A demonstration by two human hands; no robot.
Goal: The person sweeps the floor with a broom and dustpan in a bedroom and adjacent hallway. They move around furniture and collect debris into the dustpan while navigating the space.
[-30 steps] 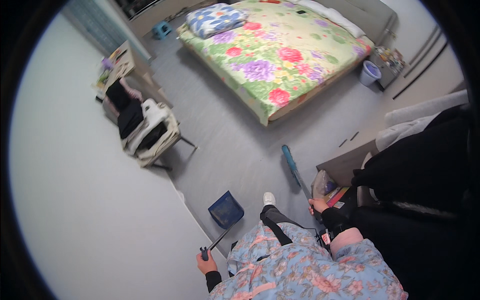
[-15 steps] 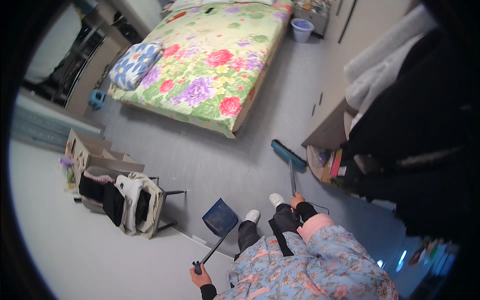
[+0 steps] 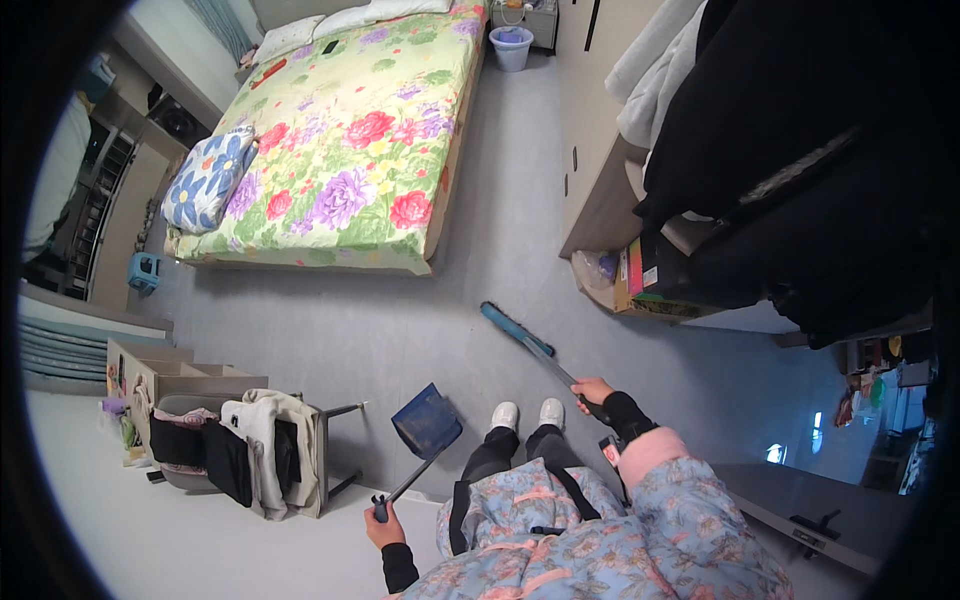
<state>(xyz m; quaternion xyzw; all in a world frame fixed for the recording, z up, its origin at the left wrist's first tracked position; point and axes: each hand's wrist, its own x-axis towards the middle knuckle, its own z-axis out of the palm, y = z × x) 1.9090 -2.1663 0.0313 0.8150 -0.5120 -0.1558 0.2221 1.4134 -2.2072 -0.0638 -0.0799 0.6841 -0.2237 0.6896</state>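
My left hand is closed around the top of the handle of a dark blue dustpan, whose pan hangs close to the floor left of my feet. In my right hand is the grey handle of a broom. The broom's teal head with dark bristles is at floor level, ahead of my white shoes. A gap of grey floor lies between the broom head and the pan. The sleeve of my flowered jacket ends in a pink cuff near the right wrist.
A bed with a flowered cover stands ahead. Left is a chair heaped with clothes. Dark garments hang at the right, above boxes. A white bin stands beyond the bed's right side, and a blue stool at far left.
The broom head has swung left, and my right hand has shifted slightly up in view. My left hand still holds the dustpan. My feet are now closer together, and the view has turned.
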